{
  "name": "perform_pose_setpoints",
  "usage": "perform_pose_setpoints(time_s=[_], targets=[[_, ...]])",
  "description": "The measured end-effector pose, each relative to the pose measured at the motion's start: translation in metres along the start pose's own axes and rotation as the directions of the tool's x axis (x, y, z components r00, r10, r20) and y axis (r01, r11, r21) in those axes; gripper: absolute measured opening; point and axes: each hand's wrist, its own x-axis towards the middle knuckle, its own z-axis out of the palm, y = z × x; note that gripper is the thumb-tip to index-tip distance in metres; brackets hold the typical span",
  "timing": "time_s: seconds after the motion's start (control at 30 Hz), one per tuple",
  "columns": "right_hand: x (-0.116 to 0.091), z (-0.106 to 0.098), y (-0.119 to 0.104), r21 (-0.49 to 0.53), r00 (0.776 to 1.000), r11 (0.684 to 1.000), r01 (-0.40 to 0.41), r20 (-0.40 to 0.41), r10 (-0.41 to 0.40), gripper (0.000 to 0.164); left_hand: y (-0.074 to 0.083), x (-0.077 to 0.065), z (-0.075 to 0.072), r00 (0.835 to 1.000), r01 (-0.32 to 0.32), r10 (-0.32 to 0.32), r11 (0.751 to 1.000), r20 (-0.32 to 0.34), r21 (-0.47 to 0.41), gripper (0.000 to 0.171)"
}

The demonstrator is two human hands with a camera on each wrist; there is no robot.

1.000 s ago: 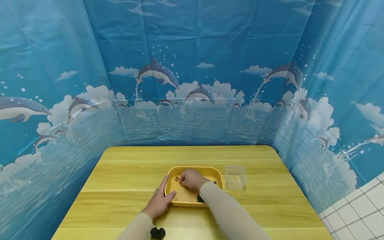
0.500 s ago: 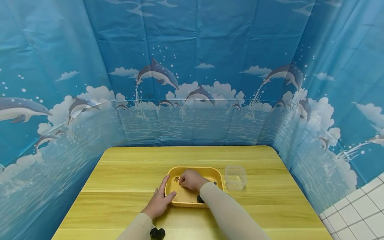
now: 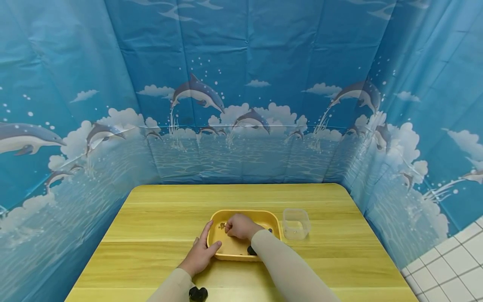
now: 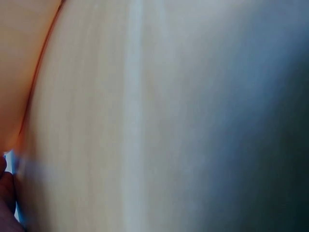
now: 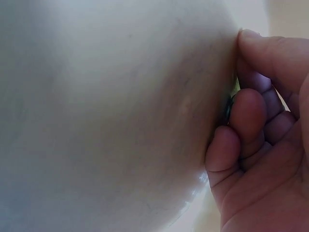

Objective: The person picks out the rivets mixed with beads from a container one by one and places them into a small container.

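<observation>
A yellow tray [image 3: 244, 256] with rounded corners lies on the wooden table. My left hand [image 3: 200, 253] rests on its front left corner, index finger straight along the left wall and thumb over the front rim. My right hand [image 3: 240, 226] reaches into the tray with curled fingers, fingertips right beside small gold-coloured pieces [image 3: 222, 225] on its floor. In the right wrist view a small dark glossy thing [image 5: 228, 110] shows by the curled fingers [image 5: 247, 113]; I cannot tell whether they pinch it. A small blue round piece [image 3: 270, 230] lies at the tray's right side, by the forearm.
A clear plastic box [image 3: 296, 224] stands right of the tray, with a tiny piece inside. The table [image 3: 158, 235] extends around both. Behind it hangs a blue dolphin-print curtain [image 3: 241, 155]. Black wrist cameras [image 3: 198, 294] sit on both wrists.
</observation>
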Motion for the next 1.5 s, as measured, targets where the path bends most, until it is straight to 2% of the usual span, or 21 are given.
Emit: perform_pose_setpoints(time_s=[0.8, 1.5], targets=[[-0.0018, -0.0031, -0.0021, 0.008, 1.000, 1.000, 0.010, 0.008, -0.011, 0.009, 0.0039, -0.0015, -0.0025, 1.000, -0.004, 0.004, 1.000, 0.001, -0.014, 0.070], [-0.0001, 0.0012, 0.0052, 0.072, 0.999, 0.997, -0.034, 0.023, 0.032, 0.010, 0.0024, -0.0022, -0.0009, 1.000, -0.006, 0.006, 1.000, 0.008, -0.008, 0.070]])
